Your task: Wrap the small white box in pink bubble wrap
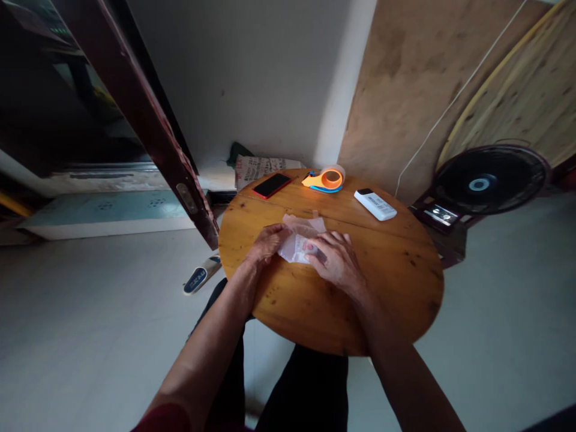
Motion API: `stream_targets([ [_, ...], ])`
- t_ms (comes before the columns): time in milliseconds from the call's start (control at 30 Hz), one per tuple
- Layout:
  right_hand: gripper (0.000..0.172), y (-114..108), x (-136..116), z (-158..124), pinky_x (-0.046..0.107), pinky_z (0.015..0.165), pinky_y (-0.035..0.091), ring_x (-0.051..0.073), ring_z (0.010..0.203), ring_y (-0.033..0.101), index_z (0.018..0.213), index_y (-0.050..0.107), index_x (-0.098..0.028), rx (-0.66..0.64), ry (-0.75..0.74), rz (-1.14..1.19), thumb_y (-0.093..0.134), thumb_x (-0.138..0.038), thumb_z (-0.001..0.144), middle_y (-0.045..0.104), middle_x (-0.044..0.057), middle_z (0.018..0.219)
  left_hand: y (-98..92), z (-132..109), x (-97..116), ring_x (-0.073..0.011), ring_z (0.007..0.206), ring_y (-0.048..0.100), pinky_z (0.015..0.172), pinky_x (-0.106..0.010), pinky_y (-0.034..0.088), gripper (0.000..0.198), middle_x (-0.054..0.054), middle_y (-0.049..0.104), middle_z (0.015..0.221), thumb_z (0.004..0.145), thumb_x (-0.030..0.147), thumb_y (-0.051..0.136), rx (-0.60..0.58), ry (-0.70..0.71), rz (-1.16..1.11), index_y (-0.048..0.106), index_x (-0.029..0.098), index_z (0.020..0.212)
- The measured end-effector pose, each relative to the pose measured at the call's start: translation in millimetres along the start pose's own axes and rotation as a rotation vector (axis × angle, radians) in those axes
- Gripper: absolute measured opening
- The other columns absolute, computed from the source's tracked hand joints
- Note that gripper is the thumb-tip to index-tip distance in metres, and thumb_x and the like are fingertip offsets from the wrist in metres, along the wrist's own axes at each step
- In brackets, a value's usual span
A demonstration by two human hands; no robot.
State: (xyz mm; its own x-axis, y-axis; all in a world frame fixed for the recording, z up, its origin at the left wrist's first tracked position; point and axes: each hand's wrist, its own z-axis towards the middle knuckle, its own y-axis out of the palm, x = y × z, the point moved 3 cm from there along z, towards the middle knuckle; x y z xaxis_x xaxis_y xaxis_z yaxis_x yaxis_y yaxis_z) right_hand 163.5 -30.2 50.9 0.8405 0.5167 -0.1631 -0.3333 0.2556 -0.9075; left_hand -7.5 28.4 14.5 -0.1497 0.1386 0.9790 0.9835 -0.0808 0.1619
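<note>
Where the translucent plastic wrapper (292,243) lies, on the person's side of the tape dispenser (324,178), neither hand is nearer. The left hand (267,242) pinches its left edge; the right hand (337,258) rests bent fingers on its right part (whether they pinch cannot be told). Its long axis is obscured. A red-edged phone (272,185) lies left of the dispenser.

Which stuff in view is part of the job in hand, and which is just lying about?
In hand:
- translucent plastic packet, left hand gripping its edge, right hand on it
- round table, as work surface

Apparently lying about:
- phone
- orange tape dispenser, untouched; might belong
- white device
- fan
</note>
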Motion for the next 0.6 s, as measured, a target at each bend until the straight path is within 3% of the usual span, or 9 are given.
stream_targets([
  [233, 0.022, 0.8, 1.1, -0.4, 0.038, 0.087, 0.032, 0.025, 0.102, 0.052, 0.104, 0.066, -0.023, 0.004, -0.006, 0.006, 0.058, -0.036, 0.087, 0.068, 0.006, 0.107, 6.5, 0.1, -2.1, -0.0115, 0.051, 0.057, 0.051, -0.022, 0.043, 0.033, -0.001, 0.068, 0.067, 0.061, 0.022, 0.067, -0.066, -0.028, -0.186, 0.066, 0.014, 0.093],
  [600, 0.022, 1.6, 0.5, -0.5, 0.038, 0.086, 0.033, 0.024, 0.101, 0.053, 0.105, 0.067, -0.023, 0.01, -0.01, 0.004, 0.059, -0.035, 0.087, 0.068, 0.006, 0.109, -2.9, -5.8, -3.0, -0.0109, 0.048, 0.052, 0.047, -0.022, 0.039, 0.026, -0.001, 0.065, 0.062, 0.063, 0.033, 0.071, 0.005, 0.004, -0.083, 0.066, 0.015, 0.081],
])
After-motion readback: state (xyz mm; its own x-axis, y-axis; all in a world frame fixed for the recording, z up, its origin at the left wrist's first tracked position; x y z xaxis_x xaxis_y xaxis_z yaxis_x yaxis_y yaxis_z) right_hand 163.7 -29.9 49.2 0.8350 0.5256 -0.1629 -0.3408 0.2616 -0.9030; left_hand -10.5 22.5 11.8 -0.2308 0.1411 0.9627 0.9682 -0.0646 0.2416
